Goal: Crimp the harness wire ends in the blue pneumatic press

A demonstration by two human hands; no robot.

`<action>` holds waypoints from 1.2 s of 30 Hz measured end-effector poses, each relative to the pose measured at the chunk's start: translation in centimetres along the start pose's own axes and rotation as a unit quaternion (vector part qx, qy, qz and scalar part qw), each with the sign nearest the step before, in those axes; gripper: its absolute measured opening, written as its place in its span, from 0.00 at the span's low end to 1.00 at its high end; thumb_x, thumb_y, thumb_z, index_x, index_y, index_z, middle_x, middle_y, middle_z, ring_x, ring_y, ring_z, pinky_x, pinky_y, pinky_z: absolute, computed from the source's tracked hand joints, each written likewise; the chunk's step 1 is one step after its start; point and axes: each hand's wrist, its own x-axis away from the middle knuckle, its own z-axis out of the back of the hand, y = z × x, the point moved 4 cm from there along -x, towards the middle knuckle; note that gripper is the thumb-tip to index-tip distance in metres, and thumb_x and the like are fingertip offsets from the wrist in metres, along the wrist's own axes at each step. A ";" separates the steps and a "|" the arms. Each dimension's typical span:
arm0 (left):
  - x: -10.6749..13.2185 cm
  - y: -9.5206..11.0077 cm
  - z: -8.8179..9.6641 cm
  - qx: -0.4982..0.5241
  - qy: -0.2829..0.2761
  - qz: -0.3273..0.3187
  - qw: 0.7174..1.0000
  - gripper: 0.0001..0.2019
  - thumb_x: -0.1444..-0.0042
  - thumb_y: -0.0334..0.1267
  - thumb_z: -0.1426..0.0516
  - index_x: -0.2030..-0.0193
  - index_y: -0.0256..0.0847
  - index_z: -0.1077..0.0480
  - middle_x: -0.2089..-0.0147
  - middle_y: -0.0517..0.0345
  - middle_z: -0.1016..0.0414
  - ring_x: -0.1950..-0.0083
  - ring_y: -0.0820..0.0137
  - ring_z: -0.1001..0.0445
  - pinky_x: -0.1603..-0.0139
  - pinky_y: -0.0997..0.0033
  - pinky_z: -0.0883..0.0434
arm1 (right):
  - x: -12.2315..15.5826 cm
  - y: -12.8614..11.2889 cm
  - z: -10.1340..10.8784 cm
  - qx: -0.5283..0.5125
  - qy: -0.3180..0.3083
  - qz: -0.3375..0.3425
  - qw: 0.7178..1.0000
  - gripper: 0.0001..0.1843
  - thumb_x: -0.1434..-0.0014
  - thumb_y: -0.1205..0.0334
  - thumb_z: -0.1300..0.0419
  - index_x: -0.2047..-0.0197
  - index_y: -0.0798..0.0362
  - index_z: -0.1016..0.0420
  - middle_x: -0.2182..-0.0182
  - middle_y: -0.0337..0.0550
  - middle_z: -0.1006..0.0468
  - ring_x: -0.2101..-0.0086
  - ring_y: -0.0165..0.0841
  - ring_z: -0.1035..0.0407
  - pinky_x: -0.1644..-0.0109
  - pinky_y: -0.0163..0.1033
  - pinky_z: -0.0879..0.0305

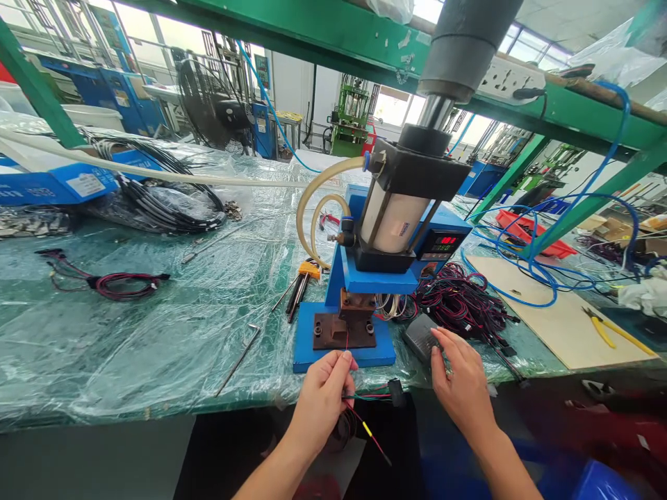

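My left hand (329, 378) is closed in a pinch on a thin wire harness (367, 397) at the table's front edge. One red wire rises from the fingers into the brown metal die (341, 333) of a blue pneumatic press (344, 357). A black connector (396, 393) ends one branch of the harness; a yellow sleeve sits on another, hanging below. My right hand (458, 368) has its fingers stretched out, fingertips at a dark grey pedal-like box (421, 337) right of the press. Whether they press it I cannot tell. The press's upper block stands over the die.
Behind the box lies a heap of red and black harnesses (463, 298). Yellow-handled cutters (604, 330) rest on a beige board (552, 312). Left are a coiled harness (125, 283), a thin metal rod (237, 361) and hex keys (299, 295). Green frame beams (323, 42) cross above.
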 end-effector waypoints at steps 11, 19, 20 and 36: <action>0.2 0.0 0.0 0.001 -0.006 0.007 1.000 0.18 0.31 0.51 0.44 0.65 0.39 0.29 0.78 0.69 0.36 0.80 0.75 0.38 0.79 0.76 0.42 | 0.8 1.3 -1.1 0.066 -0.009 0.025 0.997 0.21 0.25 0.57 0.51 0.45 0.61 0.23 0.46 0.60 0.18 0.45 0.52 0.26 0.38 0.62 0.35; 0.2 0.1 -0.1 0.003 -0.002 0.016 1.000 0.19 0.32 0.53 0.43 0.65 0.39 0.29 0.79 0.69 0.36 0.80 0.76 0.38 0.79 0.76 0.42 | 0.7 1.3 -1.6 0.056 -0.021 0.020 0.998 0.19 0.26 0.58 0.51 0.44 0.61 0.25 0.51 0.59 0.16 0.51 0.49 0.21 0.42 0.60 0.30; 0.2 0.1 -0.1 0.004 -0.001 0.016 1.000 0.19 0.31 0.53 0.43 0.65 0.39 0.29 0.79 0.69 0.36 0.80 0.75 0.38 0.79 0.76 0.42 | 0.7 1.2 -1.6 0.058 -0.021 0.018 0.998 0.19 0.26 0.59 0.51 0.45 0.61 0.24 0.51 0.59 0.16 0.52 0.50 0.22 0.42 0.60 0.29; 0.5 0.6 -0.3 -0.003 0.002 0.014 1.000 0.19 0.31 0.52 0.43 0.66 0.39 0.29 0.78 0.69 0.36 0.80 0.75 0.38 0.78 0.76 0.40 | 0.6 1.2 -1.4 0.044 -0.008 0.003 0.999 0.21 0.26 0.56 0.51 0.49 0.61 0.22 0.53 0.58 0.15 0.53 0.51 0.20 0.47 0.57 0.28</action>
